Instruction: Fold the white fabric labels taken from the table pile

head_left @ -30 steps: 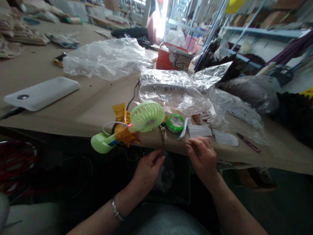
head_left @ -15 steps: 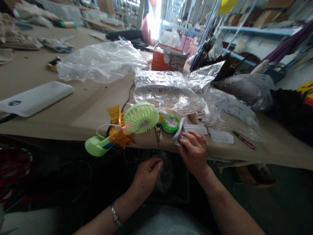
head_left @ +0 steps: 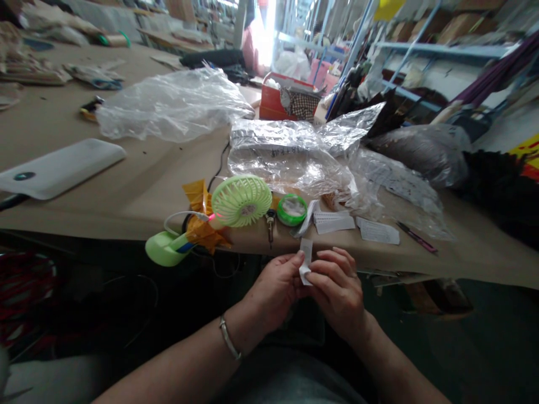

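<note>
My left hand [head_left: 275, 289] and my right hand [head_left: 337, 286] meet just below the table's front edge, both pinching a small white paper slip [head_left: 305, 261] that stands up between the fingertips. A metal bracelet [head_left: 228, 338] sits on my left wrist. Right above the hands, on the table edge, lie more white paper slips [head_left: 334, 222], a green round tin [head_left: 292, 209] and a small key-like metal piece [head_left: 269, 223]. A light green handheld fan [head_left: 241, 200] taped with orange tape [head_left: 202, 224] leans over the edge to the left.
Crumpled clear plastic bags [head_left: 290, 157] cover the table behind the slips; another bag [head_left: 172, 104] lies further left. A white flat device [head_left: 59, 168] rests at left. A red box [head_left: 280, 101] stands at the back, and a thin dark pen [head_left: 416, 237] lies at right.
My right hand picked a paper slip from the table edge and drew it down. My left hand rose from under the table to meet it and now pinches the slip too.
</note>
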A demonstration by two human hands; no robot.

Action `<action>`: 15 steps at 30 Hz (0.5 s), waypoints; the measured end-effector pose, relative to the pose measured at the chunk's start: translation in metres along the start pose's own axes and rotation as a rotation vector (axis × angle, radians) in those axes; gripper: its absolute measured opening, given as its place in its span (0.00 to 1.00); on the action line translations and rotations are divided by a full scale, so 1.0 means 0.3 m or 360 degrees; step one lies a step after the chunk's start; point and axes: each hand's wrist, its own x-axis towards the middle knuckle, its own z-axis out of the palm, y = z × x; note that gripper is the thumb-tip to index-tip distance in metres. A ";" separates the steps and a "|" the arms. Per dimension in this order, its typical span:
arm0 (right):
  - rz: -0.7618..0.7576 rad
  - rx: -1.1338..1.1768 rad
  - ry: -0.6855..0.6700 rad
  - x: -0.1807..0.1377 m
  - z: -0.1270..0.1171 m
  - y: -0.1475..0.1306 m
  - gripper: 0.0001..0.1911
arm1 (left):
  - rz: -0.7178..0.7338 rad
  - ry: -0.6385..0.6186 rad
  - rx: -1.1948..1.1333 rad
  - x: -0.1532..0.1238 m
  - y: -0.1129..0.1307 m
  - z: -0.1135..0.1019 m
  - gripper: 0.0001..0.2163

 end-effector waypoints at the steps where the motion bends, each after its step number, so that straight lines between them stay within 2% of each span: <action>1: -0.0013 0.0030 -0.0040 -0.006 -0.002 -0.010 0.05 | 0.0015 0.0019 -0.0043 0.006 -0.001 0.009 0.08; 5: 0.0058 0.0012 -0.0084 -0.001 -0.011 0.029 0.10 | -0.0004 0.0191 0.0019 0.008 -0.005 0.023 0.03; 7: 0.0186 -0.0161 -0.0084 0.015 -0.014 0.084 0.16 | -0.0078 0.0293 0.0136 -0.001 -0.007 0.023 0.04; 10: 0.0351 -0.0473 -0.0218 0.032 -0.009 0.155 0.23 | -0.0135 0.0406 0.0268 -0.015 -0.012 0.018 0.05; 13: 0.0386 -0.0603 -0.0329 0.024 0.000 0.180 0.20 | -0.0134 0.0433 0.0303 -0.019 -0.022 0.009 0.05; 15: 0.0373 -0.0592 -0.0292 0.012 0.002 0.182 0.16 | -0.0144 0.0444 0.0312 -0.018 -0.027 0.002 0.05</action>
